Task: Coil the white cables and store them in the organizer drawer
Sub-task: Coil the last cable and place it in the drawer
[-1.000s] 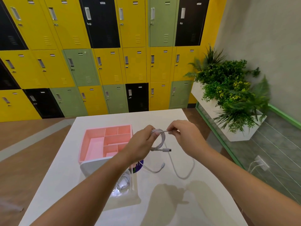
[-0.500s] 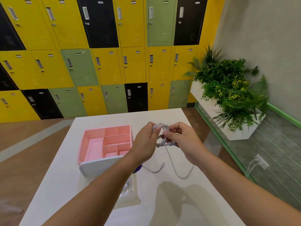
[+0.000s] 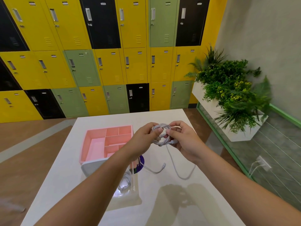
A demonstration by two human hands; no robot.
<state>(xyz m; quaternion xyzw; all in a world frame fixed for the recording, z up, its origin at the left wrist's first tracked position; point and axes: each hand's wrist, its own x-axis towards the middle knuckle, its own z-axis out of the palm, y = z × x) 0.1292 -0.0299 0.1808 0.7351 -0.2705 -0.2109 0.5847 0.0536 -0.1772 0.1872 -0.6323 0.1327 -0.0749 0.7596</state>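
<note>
A white cable [image 3: 161,128] is wound into a small coil held above the white table [image 3: 162,201]. My left hand [image 3: 143,139] grips the coil's left side and my right hand [image 3: 184,137] pinches its right side. The cable's loose tail [image 3: 182,175] hangs down and loops on the table. A second white cable end [image 3: 156,170] lies on the table beside it. The pink organizer drawer [image 3: 91,144], with several compartments, stands open to the left of my hands. Another coiled cable sits in a clear drawer [image 3: 125,186] under my left forearm.
A purple disc [image 3: 140,163] lies by the organizer's white front [image 3: 91,167]. Yellow, green and black lockers [image 3: 107,62] fill the back wall. A white planter with green plants [image 3: 231,95] stands at the right. A wall socket with white plugs [image 3: 262,165] is low right.
My hands have come closer together and wound more cable into the coil, which is now thicker. The hanging tail has grown shorter.
</note>
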